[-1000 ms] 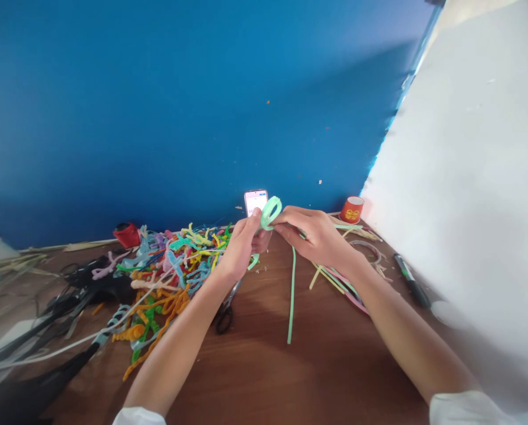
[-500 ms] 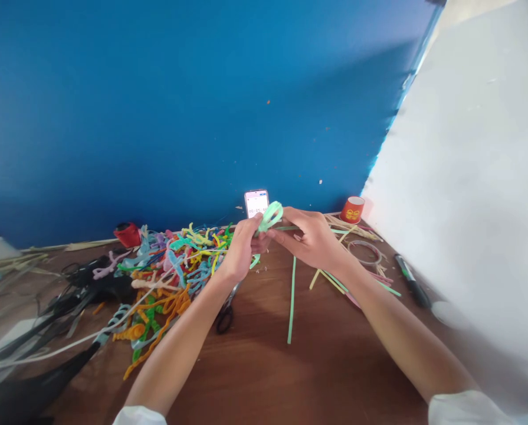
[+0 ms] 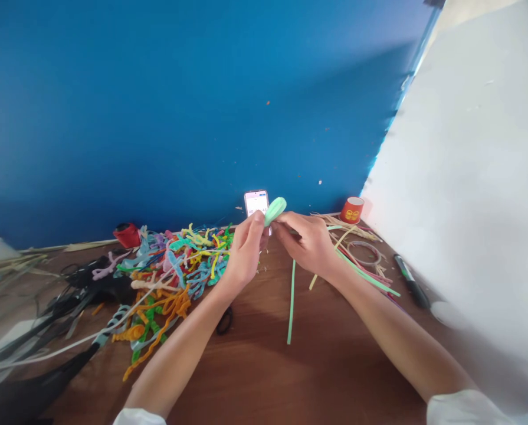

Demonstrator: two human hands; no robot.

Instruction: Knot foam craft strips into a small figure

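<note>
A looped bundle of light green strips point(image 3: 275, 209) sticks up between my hands. My left hand point(image 3: 248, 245) pinches its lower end between thumb and fingers. Close beside it on the right, my right hand point(image 3: 305, 239) has its fingers pressed together at the base of the bundle; the fingertips are partly hidden. Below the hands, a single green strip point(image 3: 291, 304) lies on the brown table. Behind my left hand a phone point(image 3: 255, 202) with a lit screen leans near the blue wall.
Colourful fuzzy stems point(image 3: 170, 260) are heaped at the left, near a red spool point(image 3: 127, 235) and black scissors handles point(image 3: 225, 321). To the right are a red cup point(image 3: 352, 209), a tape ring point(image 3: 364, 252), loose strips and a black marker point(image 3: 412, 282).
The green loop has turned and now looks narrower, pointing up and right. My left hand has shifted slightly right, covering more of the scissors, and my right hand has moved slightly with its fingers closer together.
</note>
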